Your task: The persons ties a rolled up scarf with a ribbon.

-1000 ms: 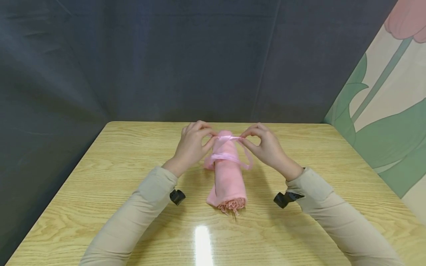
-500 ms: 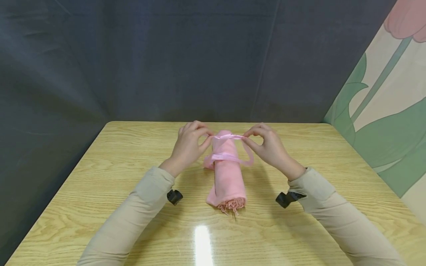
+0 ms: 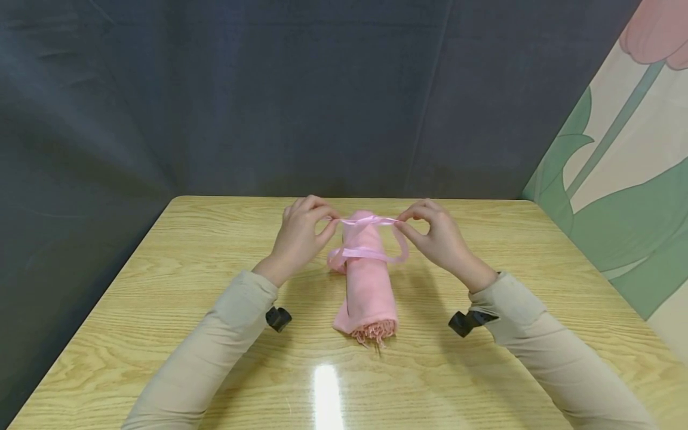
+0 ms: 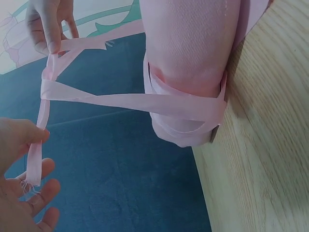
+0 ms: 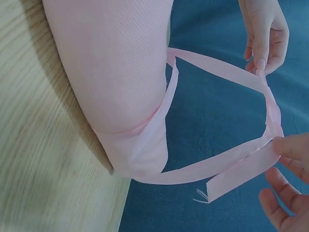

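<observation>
A rolled pink scarf (image 3: pixel 369 292) lies lengthwise on the table, its fringe at the near end. Round its far part runs a lighter pink ribbon (image 3: pixel 365 254), with strands crossing above the roll. My left hand (image 3: pixel 301 236) pinches one strand between thumb and fingertips, left of the roll. On the other side my right hand (image 3: pixel 435 236) pinches the opposite strand the same way. Frayed ribbon ends stick out past both pinches in the wrist views. A twisted crossing of the ribbon (image 4: pixel 48 77) sits between the hands, raised off the scarf. A slack loop bulges out to the roll's right.
The wood-grain table (image 3: pixel 188 286) reaches back to a dark cloth curtain (image 3: pixel 301 107). At right stands a wall (image 3: pixel 639 155) painted with a tulip. Each wrist carries a small black camera (image 3: pixel 278 319).
Both hands have drawn apart, the left to the left and the right to the right, stretching the ribbon between them wider above the roll. The scarf stays in place.
</observation>
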A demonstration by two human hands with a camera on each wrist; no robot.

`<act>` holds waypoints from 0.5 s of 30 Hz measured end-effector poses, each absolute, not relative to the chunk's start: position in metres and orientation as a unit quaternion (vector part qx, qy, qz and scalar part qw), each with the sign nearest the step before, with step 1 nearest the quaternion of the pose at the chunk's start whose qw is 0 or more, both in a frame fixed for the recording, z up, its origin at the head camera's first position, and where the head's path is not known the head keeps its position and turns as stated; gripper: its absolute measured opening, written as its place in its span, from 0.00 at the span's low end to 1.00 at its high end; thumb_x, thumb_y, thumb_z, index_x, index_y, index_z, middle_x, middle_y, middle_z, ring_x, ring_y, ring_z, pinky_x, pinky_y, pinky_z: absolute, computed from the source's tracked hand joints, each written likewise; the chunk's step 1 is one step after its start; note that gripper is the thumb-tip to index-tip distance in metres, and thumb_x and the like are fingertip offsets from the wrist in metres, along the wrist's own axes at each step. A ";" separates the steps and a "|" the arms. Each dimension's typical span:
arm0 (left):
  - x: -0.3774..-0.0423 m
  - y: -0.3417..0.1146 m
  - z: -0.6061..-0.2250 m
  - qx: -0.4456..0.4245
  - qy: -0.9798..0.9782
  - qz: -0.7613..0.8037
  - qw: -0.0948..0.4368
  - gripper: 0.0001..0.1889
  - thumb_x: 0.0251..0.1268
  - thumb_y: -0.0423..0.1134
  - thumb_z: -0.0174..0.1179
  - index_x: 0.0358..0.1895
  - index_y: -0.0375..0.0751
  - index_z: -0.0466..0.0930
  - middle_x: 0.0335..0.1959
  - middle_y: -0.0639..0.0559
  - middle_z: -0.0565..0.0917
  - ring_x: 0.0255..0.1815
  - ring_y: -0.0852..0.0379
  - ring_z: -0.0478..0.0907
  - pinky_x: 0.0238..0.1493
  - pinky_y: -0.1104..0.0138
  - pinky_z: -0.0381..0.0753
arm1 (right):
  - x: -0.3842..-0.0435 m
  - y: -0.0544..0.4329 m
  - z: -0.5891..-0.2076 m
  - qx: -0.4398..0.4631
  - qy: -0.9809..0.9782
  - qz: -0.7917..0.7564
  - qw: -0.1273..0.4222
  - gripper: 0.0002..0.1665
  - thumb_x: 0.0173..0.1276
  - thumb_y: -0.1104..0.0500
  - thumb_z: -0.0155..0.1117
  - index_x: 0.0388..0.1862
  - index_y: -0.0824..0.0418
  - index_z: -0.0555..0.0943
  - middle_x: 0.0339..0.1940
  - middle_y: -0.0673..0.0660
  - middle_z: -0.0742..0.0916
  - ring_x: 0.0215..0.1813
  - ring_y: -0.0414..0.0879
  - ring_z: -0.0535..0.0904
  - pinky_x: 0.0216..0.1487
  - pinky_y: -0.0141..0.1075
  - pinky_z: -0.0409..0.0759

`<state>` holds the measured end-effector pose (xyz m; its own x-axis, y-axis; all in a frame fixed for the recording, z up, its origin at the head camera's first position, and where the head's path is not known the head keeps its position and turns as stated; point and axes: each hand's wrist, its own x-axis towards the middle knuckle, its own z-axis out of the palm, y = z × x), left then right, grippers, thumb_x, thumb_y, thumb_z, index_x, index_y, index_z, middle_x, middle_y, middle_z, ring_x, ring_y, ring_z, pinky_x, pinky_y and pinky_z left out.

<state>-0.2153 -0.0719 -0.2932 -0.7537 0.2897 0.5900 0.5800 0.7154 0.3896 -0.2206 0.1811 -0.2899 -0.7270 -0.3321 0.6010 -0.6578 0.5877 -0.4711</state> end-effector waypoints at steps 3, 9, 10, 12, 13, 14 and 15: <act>-0.216 -0.074 -0.294 -0.243 -0.891 -0.289 0.254 0.04 0.61 0.36 0.62 0.37 0.42 0.85 0.43 0.49 0.78 0.48 0.49 0.72 0.54 0.53 0.64 | -0.220 0.183 -0.290 0.281 -0.863 0.351 0.229 0.03 0.59 0.69 0.67 0.32 0.68 0.83 0.34 0.61 0.82 0.42 0.56 0.77 0.45 0.49 0.73; -0.216 -0.077 -0.295 -0.243 -0.887 -0.291 0.264 0.04 0.60 0.35 0.63 0.36 0.41 0.85 0.42 0.48 0.79 0.47 0.48 0.73 0.52 0.53 0.65 | -0.220 0.186 -0.290 0.275 -0.865 0.349 0.234 0.03 0.59 0.69 0.67 0.32 0.69 0.83 0.34 0.62 0.83 0.41 0.56 0.77 0.45 0.49 0.74; -0.216 -0.078 -0.295 -0.242 -0.887 -0.291 0.264 0.04 0.60 0.35 0.63 0.36 0.41 0.85 0.41 0.49 0.79 0.47 0.49 0.73 0.52 0.53 0.65 | -0.221 0.187 -0.290 0.273 -0.865 0.349 0.234 0.03 0.59 0.69 0.67 0.32 0.69 0.83 0.34 0.62 0.83 0.41 0.56 0.77 0.45 0.49 0.74; -0.216 -0.079 -0.295 -0.240 -0.887 -0.292 0.265 0.04 0.60 0.35 0.63 0.36 0.41 0.85 0.41 0.49 0.79 0.46 0.49 0.73 0.52 0.53 0.65 | -0.220 0.188 -0.291 0.272 -0.865 0.350 0.234 0.02 0.59 0.69 0.67 0.32 0.69 0.83 0.34 0.62 0.82 0.41 0.56 0.77 0.45 0.49 0.74; -0.216 -0.079 -0.295 -0.240 -0.887 -0.292 0.265 0.04 0.60 0.35 0.63 0.36 0.41 0.85 0.41 0.49 0.79 0.46 0.49 0.73 0.52 0.53 0.65 | -0.220 0.188 -0.291 0.271 -0.865 0.351 0.234 0.03 0.59 0.69 0.66 0.32 0.69 0.83 0.34 0.62 0.82 0.41 0.56 0.77 0.45 0.49 0.74; -0.217 -0.080 -0.296 -0.239 -0.886 -0.293 0.267 0.03 0.60 0.35 0.63 0.36 0.41 0.85 0.41 0.49 0.79 0.46 0.49 0.73 0.52 0.53 0.65 | -0.220 0.189 -0.291 0.270 -0.865 0.351 0.234 0.02 0.59 0.69 0.66 0.32 0.69 0.83 0.34 0.62 0.82 0.41 0.56 0.77 0.45 0.49 0.74; -0.217 -0.080 -0.296 -0.239 -0.886 -0.294 0.268 0.03 0.59 0.35 0.63 0.36 0.41 0.85 0.41 0.48 0.79 0.46 0.48 0.73 0.52 0.52 0.65 | -0.220 0.190 -0.291 0.269 -0.866 0.352 0.233 0.02 0.59 0.69 0.66 0.32 0.69 0.83 0.34 0.62 0.82 0.41 0.56 0.77 0.45 0.49 0.73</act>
